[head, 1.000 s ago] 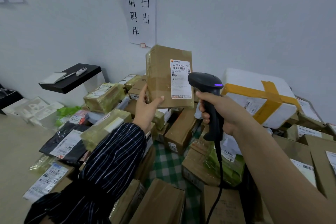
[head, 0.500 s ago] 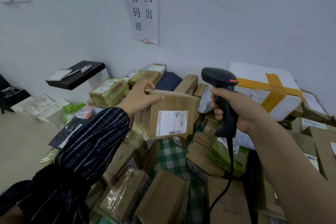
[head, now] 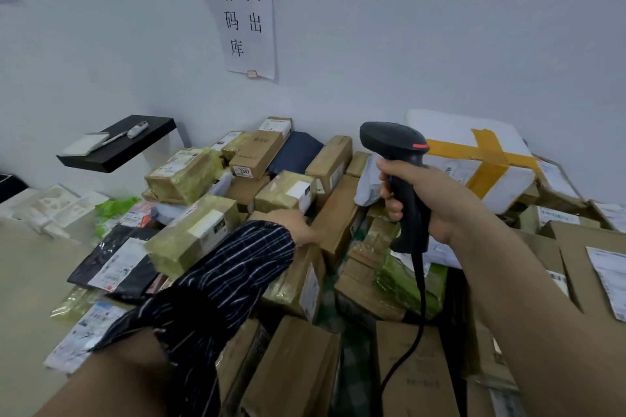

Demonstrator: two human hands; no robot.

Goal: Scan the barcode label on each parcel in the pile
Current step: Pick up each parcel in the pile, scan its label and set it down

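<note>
**Head view.** The left hand (head: 299, 225), which a second ago held a brown parcel up to the scanner (head: 393, 140), is now down on the pile of parcels (head: 257, 159). Its fingers are blurred and half hidden by the striped sleeve (head: 216, 281), so I cannot tell whether they grip anything. The lifted parcel is back among the others, and I cannot single it out. The right hand (head: 430, 203) is clenched round the scanner's handle, with the head raised over the middle of the pile and the indicator red where it earlier showed purple. I judge one scan finished and the next parcel being sought.

**Room.** The air above the pile, between the hands, is open. The wall closes the far side and the black shelf (head: 118, 145) juts in at left. The white foam box (head: 474, 159) stands just behind the right hand. The cable (head: 421, 294) hangs over the near boxes, a likely snag.
</note>
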